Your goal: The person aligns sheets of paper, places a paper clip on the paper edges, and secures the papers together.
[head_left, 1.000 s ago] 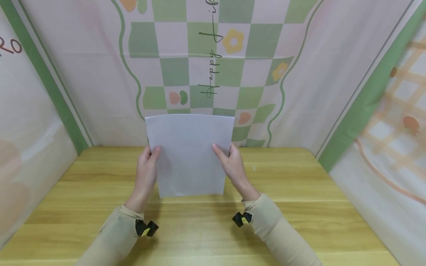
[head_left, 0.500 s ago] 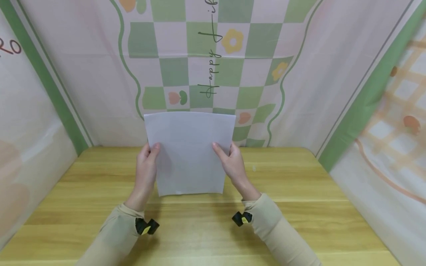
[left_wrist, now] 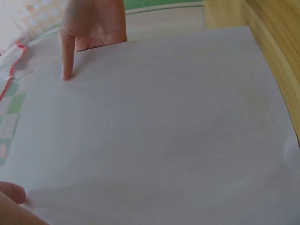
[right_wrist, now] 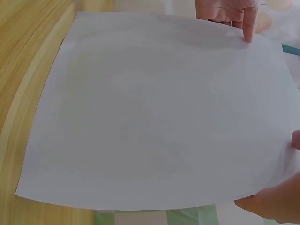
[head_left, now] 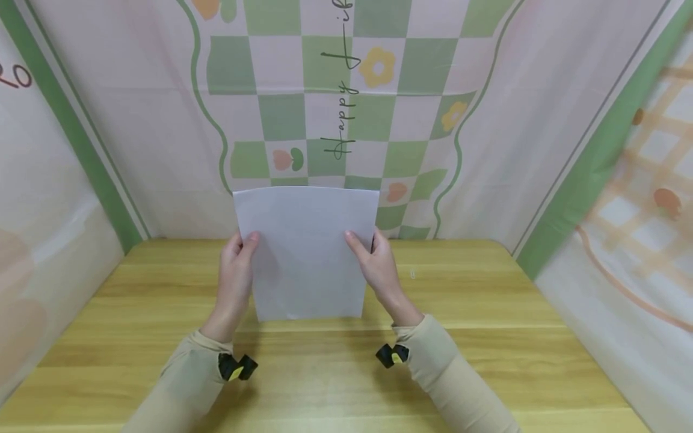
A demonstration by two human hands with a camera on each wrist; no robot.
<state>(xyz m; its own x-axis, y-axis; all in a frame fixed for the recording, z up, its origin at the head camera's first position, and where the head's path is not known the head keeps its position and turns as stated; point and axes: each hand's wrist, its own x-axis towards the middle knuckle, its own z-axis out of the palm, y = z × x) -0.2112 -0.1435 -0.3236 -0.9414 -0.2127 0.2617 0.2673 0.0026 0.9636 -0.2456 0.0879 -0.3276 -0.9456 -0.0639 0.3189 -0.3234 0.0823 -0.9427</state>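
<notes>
A blank white sheet of paper (head_left: 308, 258) is held up over the table, tilted with its top edge away from me and slightly bowed. My left hand (head_left: 234, 279) pinches its left edge, thumb on the near face and fingers behind. At the right edge my right hand (head_left: 381, 272) grips it the same way. Paper (left_wrist: 159, 126) fills most of the left wrist view, where the right hand (left_wrist: 96, 26) shows at the top. In the right wrist view the left hand (right_wrist: 229, 14) appears beyond the paper (right_wrist: 154, 112). Most fingers are hidden behind the sheet.
A small pale paper clip (head_left: 412, 274) lies on the wooden table (head_left: 465, 373), right of the right hand. Behind the table hangs a checked green and white cloth (head_left: 373, 120). Patterned cloths also flank both sides.
The paper rises slightly, then dips back a little. Both hands keep their hold on its edges and barely shift.
</notes>
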